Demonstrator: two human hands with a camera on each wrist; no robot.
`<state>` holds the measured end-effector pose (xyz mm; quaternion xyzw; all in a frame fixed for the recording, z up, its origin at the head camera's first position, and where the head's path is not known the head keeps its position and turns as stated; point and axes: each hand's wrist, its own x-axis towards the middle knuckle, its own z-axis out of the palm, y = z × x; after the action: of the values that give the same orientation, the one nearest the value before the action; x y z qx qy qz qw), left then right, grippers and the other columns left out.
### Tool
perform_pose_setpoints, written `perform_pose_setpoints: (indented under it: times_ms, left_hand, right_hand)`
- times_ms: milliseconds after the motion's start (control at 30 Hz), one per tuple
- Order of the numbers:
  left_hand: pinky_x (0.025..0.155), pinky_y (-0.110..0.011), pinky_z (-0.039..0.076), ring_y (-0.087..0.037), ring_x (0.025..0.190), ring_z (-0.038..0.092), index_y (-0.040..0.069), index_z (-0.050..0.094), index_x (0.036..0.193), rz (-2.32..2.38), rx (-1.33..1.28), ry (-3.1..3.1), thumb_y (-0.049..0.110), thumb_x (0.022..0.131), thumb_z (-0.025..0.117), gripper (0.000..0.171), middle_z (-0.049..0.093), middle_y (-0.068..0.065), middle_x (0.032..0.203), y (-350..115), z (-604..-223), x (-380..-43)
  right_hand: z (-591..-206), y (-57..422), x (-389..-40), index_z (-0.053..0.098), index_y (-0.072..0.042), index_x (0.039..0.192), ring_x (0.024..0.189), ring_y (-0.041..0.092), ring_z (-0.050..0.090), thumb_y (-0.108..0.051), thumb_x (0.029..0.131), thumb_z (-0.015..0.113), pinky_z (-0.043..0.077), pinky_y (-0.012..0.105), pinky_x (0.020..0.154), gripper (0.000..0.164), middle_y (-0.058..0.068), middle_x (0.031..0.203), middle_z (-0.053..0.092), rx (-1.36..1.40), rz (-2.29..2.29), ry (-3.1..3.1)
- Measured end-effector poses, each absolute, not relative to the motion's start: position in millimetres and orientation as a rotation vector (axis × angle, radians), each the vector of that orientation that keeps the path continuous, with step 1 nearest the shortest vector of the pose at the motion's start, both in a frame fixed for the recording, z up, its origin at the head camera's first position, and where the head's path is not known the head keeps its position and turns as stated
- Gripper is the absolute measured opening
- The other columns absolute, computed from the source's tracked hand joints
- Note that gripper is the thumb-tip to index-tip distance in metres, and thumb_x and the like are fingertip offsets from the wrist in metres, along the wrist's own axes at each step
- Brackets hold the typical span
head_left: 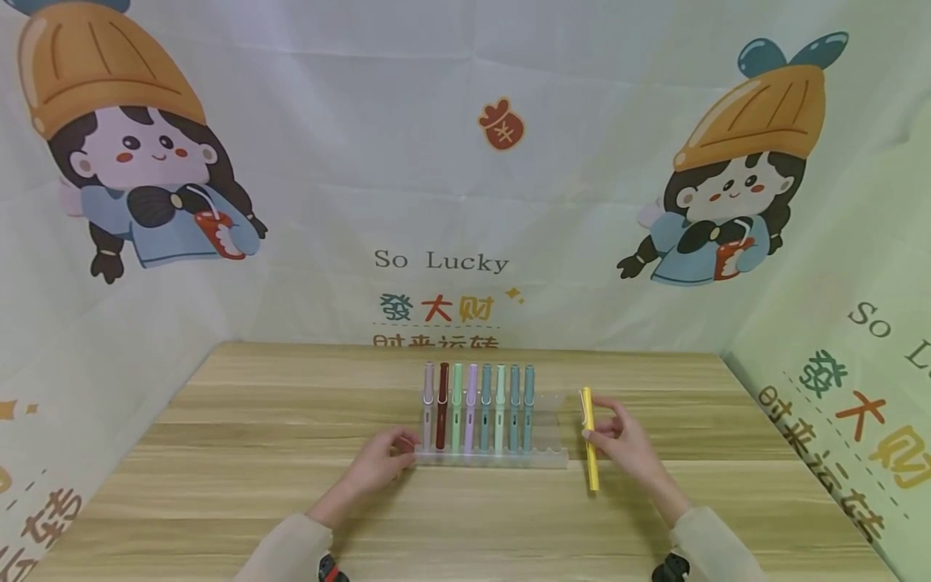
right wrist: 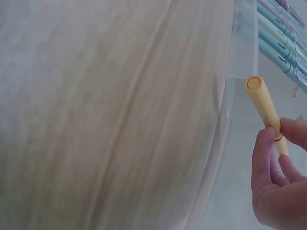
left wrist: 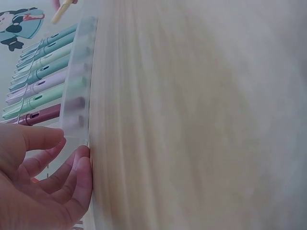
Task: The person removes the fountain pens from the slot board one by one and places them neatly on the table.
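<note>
A clear pen stand [head_left: 491,461] stands on the table with several capped pens upright in a row: dusty pink, dark red [head_left: 442,408], green, lilac [head_left: 471,408] and blue-teal. At the stand's left end my left hand [head_left: 381,459] rests with loosely bent fingers; the thumb and fingertips [left wrist: 84,152] lie at its corner, with a gap between them. To the right of the stand, my right hand [head_left: 621,436] pinches a yellow pen [head_left: 591,453] between thumb and fingers. That pen is nearly upright, its clip end up, apart from the stand.
The wood-grain table [head_left: 254,453] extends around the stand on all sides. Behind it hangs a pale cloth backdrop [head_left: 349,162] printed with cartoon figures and lettering, continuing along both sides. Dark wrist devices [head_left: 671,567] sit by the light sleeves.
</note>
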<state>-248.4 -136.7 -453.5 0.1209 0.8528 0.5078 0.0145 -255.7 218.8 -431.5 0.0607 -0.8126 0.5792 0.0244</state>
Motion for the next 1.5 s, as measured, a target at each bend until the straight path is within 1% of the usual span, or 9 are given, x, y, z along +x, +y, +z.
perform_pose_setpoints:
  times_ms: [333,467,767,933,1067,1300,1500]
  left_hand:
    - [0.054,-0.03,0.048,-0.02,0.071,0.054,-0.003,0.055,0.092,1.561,0.387,2.682,-0.007,0.077,0.056,0.016,0.056,-0.01,0.083,-137.1,-453.0,-248.0]
    - [0.052,-0.03,0.047,-0.02,0.069,0.053,-0.003,0.055,0.092,1.562,0.395,2.682,-0.007,0.077,0.056,0.015,0.056,-0.01,0.082,-136.9,-452.7,-247.7]
    - [0.049,-0.028,0.045,-0.018,0.066,0.052,-0.003,0.055,0.091,1.561,0.405,2.678,-0.006,0.078,0.056,0.013,0.056,-0.01,0.082,-136.0,-450.8,-247.4]
    - [0.049,-0.029,0.046,-0.019,0.066,0.052,-0.003,0.055,0.091,1.563,0.397,2.681,-0.006,0.079,0.057,0.013,0.056,-0.011,0.082,-135.8,-448.1,-245.3]
    - [0.049,-0.029,0.046,-0.019,0.066,0.052,-0.003,0.055,0.091,1.565,0.39,2.681,-0.006,0.078,0.057,0.013,0.056,-0.011,0.082,-136.0,-448.7,-245.7]
    - [0.049,-0.027,0.046,-0.018,0.066,0.052,-0.003,0.055,0.091,1.547,0.417,2.688,-0.006,0.078,0.056,0.014,0.056,-0.01,0.082,-137.1,-452.2,-248.3]
    - [0.049,-0.027,0.046,-0.018,0.066,0.052,-0.003,0.055,0.091,1.536,0.42,2.699,-0.007,0.078,0.056,0.014,0.056,-0.01,0.082,-137.1,-453.1,-249.0]
  right_hand:
    - [-437.8,219.8,-261.5,0.039,0.008,0.121,0.066,0.022,0.058,0.003,0.078,0.061,0.051,0.032,0.058,0.049,0.016,0.081,0.056,0.179,1.701,-2.638]
    - [-440.2,217.3,-265.8,0.04,0.01,0.12,0.064,0.021,0.058,0.003,0.077,0.062,0.051,0.032,0.056,0.048,0.016,0.081,0.057,0.161,1.63,-2.695]
    - [-440.1,209.6,-272.2,0.042,0.011,0.116,0.061,0.019,0.057,0.004,0.076,0.062,0.05,0.031,0.053,0.046,0.013,0.075,0.057,0.126,1.556,-2.765]
    - [-440.6,206.8,-276.1,0.044,0.01,0.115,0.059,0.017,0.054,0.003,0.075,0.062,0.049,0.029,0.053,0.045,0.012,0.075,0.055,0.072,1.52,-2.805]
    - [-439.1,204.6,-278.1,0.045,0.01,0.114,0.059,0.017,0.054,0.002,0.075,0.062,0.05,0.028,0.052,0.044,0.012,0.076,0.053,0.04,1.481,-2.832]
    - [-440.9,202.8,-279.3,0.049,0.011,0.107,0.056,0.017,0.056,0.002,0.073,0.064,0.049,0.028,0.049,0.038,0.01,0.072,0.057,0.064,1.342,-2.862]
    - [-440.7,202.4,-278.7,0.049,0.012,0.107,0.056,0.018,0.056,0.002,0.074,0.063,0.05,0.029,0.049,0.038,0.011,0.072,0.056,0.077,1.318,-2.866]
